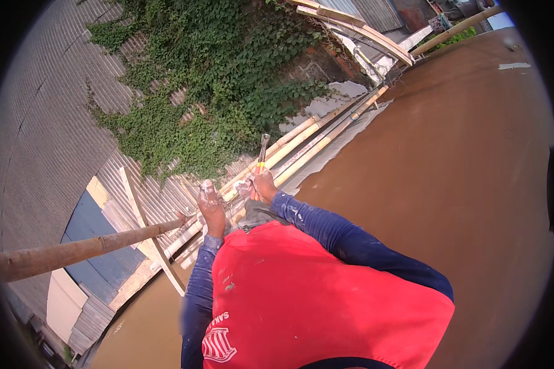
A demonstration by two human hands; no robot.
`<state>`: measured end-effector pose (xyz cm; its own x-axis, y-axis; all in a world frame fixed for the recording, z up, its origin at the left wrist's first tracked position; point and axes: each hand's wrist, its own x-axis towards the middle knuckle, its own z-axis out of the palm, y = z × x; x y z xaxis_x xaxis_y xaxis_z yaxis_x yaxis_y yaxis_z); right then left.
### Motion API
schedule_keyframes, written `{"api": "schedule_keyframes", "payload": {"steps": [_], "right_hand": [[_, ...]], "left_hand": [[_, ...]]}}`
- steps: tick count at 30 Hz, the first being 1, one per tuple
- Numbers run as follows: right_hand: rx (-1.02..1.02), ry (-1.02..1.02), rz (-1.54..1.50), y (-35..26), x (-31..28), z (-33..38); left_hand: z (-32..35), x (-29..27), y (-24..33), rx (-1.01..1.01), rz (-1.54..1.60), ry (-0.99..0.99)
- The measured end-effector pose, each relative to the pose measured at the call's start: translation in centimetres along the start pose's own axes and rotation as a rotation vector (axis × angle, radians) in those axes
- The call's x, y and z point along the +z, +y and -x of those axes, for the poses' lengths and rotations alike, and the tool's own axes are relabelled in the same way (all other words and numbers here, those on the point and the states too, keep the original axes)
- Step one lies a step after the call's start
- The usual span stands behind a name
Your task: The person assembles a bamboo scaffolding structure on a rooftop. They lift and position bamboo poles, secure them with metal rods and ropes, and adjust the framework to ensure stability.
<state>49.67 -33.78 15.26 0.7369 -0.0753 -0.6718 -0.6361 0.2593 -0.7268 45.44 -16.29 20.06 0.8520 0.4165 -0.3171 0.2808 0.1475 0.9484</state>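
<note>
My right hand is closed around a pair of pincers with red and yellow handles, their metal head pointing away from me. Pale dust coats its fingers. To its left, my left hand is curled, thumb up and whitened. Thin dark strands show beside it, but whatever lies in its fingers is too small to make out. Both hands are over a bundle of long bamboo poles that runs diagonally from lower left to upper right. A dark grey cloth-like patch shows between my forearms.
A thick bamboo pole reaches in from the left, across a narrow wooden plank. Corrugated roofing with leafy creepers lies beyond. A smooth brown wall fills the right side. Curved wooden strips stand at the far end.
</note>
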Motion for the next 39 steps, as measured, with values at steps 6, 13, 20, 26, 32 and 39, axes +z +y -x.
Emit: {"api": "schedule_keyframes", "payload": {"steps": [6, 13, 20, 26, 32, 39], "right_hand": [[-0.421, -0.028, 0.063, -6.0, -4.3, 2.6], [-0.912, -0.187, 0.587, -11.3, -0.2, 4.4], [-0.688, -0.573, 0.619, -12.1, 0.2, 5.1], [-0.665, -0.424, 0.656, -12.1, -1.7, 4.6], [-0.895, -0.165, 0.656, -14.5, -4.5, 1.1], [-0.833, -0.187, 0.825, -14.2, -3.2, -0.8]], "left_hand": [[-3.4, 5.3, 5.0, -0.627, 0.106, -0.336], [-5.8, 9.3, 10.0, -0.803, 0.16, -0.753], [-6.0, 10.7, 11.3, -0.603, -0.075, -0.549], [-12.6, 2.5, 7.9, -0.026, -0.854, -0.817], [-6.7, 4.4, 17.6, -0.13, -1.17, -0.974], [-5.8, 1.6, 21.1, -0.339, -0.776, -1.052]]}}
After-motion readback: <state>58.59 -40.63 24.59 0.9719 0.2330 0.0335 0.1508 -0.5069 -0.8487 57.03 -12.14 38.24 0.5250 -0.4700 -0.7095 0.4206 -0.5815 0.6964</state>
